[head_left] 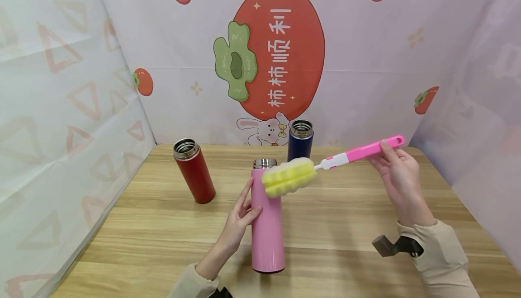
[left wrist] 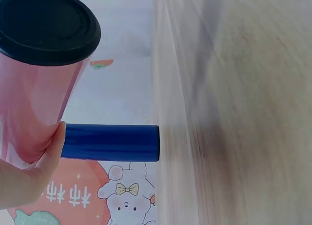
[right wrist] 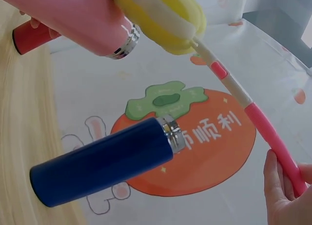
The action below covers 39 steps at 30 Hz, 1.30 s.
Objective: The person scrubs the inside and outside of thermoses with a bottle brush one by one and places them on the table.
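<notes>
My left hand (head_left: 235,226) holds a pink thermos bottle (head_left: 267,234) by its side, thumb in front. The bottle is upright and lidless with a steel rim; its black base (left wrist: 48,28) shows raised off the table in the left wrist view. On the right, my right hand (head_left: 400,182) grips the pink handle of a bottle brush (head_left: 366,149). The brush's yellow and white sponge head (head_left: 290,177) overlaps the upper part of the pink bottle in the head view. Whether sponge and bottle touch, I cannot tell.
A red thermos bottle (head_left: 195,171) without a lid stands on the wooden table (head_left: 154,239) at left. Near the back edge stands a navy thermos bottle (right wrist: 102,159), also open-topped. A printed cloth (head_left: 366,44) hangs behind and along both sides.
</notes>
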Each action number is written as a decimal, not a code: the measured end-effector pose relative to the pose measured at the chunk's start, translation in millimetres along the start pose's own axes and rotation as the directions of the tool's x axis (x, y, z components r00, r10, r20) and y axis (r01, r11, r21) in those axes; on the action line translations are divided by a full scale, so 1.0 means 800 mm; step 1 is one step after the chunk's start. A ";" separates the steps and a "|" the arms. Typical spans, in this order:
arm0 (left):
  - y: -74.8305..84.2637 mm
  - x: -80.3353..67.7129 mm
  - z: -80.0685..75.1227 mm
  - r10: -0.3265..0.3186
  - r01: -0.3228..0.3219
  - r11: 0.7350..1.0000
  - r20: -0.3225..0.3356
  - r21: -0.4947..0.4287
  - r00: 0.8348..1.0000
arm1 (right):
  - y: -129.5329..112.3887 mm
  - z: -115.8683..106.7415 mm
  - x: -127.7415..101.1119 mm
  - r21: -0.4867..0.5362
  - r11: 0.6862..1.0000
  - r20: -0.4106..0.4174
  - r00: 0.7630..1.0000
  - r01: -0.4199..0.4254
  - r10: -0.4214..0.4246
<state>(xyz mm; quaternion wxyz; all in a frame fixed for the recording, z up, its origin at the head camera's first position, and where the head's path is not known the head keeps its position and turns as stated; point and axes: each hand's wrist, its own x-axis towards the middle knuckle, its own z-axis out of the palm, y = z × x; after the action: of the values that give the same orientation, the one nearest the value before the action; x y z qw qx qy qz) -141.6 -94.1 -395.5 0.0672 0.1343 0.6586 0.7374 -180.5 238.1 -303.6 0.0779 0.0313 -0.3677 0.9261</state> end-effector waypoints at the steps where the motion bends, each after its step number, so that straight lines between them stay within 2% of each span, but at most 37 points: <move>1: 0.000 0.000 0.000 -0.001 0.001 1.000 -0.004 -0.002 1.000 | 0.001 0.000 0.000 -0.019 1.000 0.006 1.000 -0.008 0.008; 7: 0.002 0.002 0.000 0.008 -0.008 1.000 -0.022 -0.019 1.000 | 0.009 -0.003 -0.004 -0.123 0.991 0.024 0.998 -0.059 0.062; 12: 0.005 0.003 0.000 0.004 -0.005 0.999 -0.032 -0.044 0.999 | 0.016 -0.006 -0.007 -0.160 0.984 0.053 0.995 -0.079 0.088; 17: 0.007 0.004 0.000 -0.008 0.007 0.999 -0.045 -0.032 0.999 | 0.021 -0.009 -0.009 -0.207 0.975 0.102 0.989 -0.081 0.104; 29: 0.009 0.008 0.001 -0.020 0.016 0.997 -0.053 -0.078 0.998 | 0.029 -0.013 -0.015 -0.329 0.938 0.234 0.954 -0.106 0.189; 34: 0.009 0.008 0.001 -0.030 0.026 0.995 -0.044 -0.093 0.999 | 0.031 -0.012 -0.015 -0.339 0.935 0.223 0.957 -0.102 0.185; 39: 0.008 0.007 0.001 -0.040 0.037 0.995 -0.037 -0.095 0.999 | 0.031 -0.009 -0.015 -0.325 0.941 0.177 0.971 -0.093 0.157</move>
<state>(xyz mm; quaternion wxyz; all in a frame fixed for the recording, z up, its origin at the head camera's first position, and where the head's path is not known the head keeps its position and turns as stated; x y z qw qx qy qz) -146.3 -92.7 -388.8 0.0749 0.1039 0.6266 0.7687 -172.7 223.7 -327.0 -0.0149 0.0882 -0.5179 0.8507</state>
